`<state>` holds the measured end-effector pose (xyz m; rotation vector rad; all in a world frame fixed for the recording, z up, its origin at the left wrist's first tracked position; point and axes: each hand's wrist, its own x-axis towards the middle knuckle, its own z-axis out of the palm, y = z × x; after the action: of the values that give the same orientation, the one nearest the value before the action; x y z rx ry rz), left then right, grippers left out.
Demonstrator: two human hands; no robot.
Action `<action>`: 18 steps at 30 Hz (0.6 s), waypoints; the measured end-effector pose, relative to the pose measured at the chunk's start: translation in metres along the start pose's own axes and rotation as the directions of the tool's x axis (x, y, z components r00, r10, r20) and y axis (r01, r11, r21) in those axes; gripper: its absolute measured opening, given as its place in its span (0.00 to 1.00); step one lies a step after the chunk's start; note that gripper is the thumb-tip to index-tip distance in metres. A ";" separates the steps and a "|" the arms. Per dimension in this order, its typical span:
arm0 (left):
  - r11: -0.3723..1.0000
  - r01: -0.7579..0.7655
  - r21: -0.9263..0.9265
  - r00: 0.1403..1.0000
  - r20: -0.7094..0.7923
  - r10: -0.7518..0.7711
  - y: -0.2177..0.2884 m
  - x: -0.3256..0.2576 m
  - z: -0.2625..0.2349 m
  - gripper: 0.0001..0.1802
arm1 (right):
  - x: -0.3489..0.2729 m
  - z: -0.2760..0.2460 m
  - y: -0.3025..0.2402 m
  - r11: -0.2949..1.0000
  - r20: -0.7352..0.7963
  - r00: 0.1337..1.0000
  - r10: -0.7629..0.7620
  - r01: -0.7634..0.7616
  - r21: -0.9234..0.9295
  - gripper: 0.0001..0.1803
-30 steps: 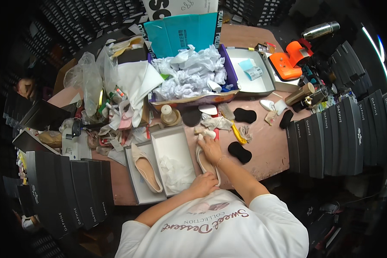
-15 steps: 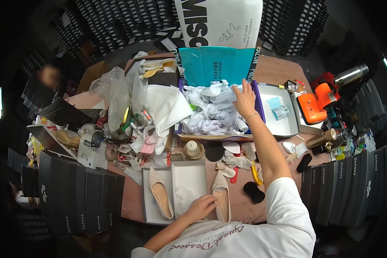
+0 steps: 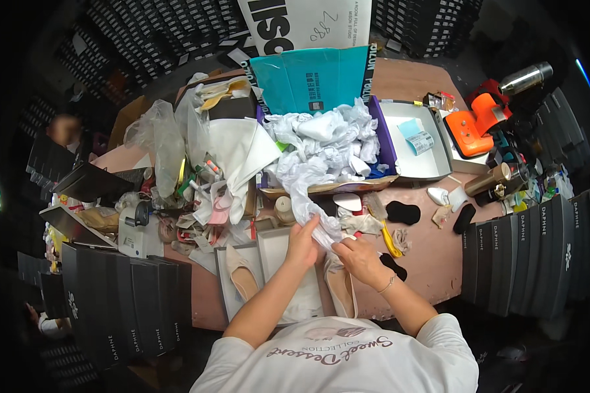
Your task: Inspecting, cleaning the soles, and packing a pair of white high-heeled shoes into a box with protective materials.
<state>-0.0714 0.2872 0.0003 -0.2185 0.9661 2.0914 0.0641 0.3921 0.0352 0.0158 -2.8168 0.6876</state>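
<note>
A strip of crumpled white tissue paper (image 3: 314, 216) stretches from the heap in a box down to my hands. My left hand (image 3: 303, 243) is closed round its lower part, and my right hand (image 3: 362, 261) pinches its end just to the right. Below my right hand lies a beige pointed flat shoe (image 3: 343, 298), its toe partly hidden by my hands. A matching shoe (image 3: 244, 278) rests in a shoebox (image 3: 227, 298) left of my left forearm. The purple-sided box (image 3: 388, 141) with a teal flap holds the heap of tissue paper.
Stacks of dark shoeboxes (image 3: 121, 301) flank the table on both sides. An open white-lined box (image 3: 400, 118) and an orange device (image 3: 469, 134) stand at right. Plastic bags (image 3: 157, 141) and clutter fill the left. Dark pads (image 3: 403, 213) and a yellow-handled tool (image 3: 392, 241) lie nearby.
My right hand has come back from the tissue box toward me, drawing tissue paper out. My left hand has left the right shoe and taken hold of the paper. The view has shifted slightly.
</note>
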 end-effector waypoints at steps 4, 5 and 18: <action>0.985 -0.170 -0.027 0.977 -0.131 0.166 0.010 -0.019 -0.011 0.12 | -0.048 0.013 -0.040 0.987 0.102 0.994 0.047 -0.062 0.148 0.12; 0.973 -0.226 -0.039 0.963 -0.159 0.217 0.013 -0.025 -0.014 0.12 | -0.057 0.012 -0.049 0.983 0.144 0.989 0.033 -0.059 0.176 0.11; 0.965 -0.250 -0.076 0.937 -0.270 0.221 0.037 -0.093 -0.084 0.18 | -0.004 0.034 -0.056 0.559 0.351 0.901 0.255 -0.433 0.707 0.12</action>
<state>-0.0507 0.1586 0.0051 -0.4632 1.0753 2.3820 0.0638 0.3269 0.0303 -0.3501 -2.4513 2.0717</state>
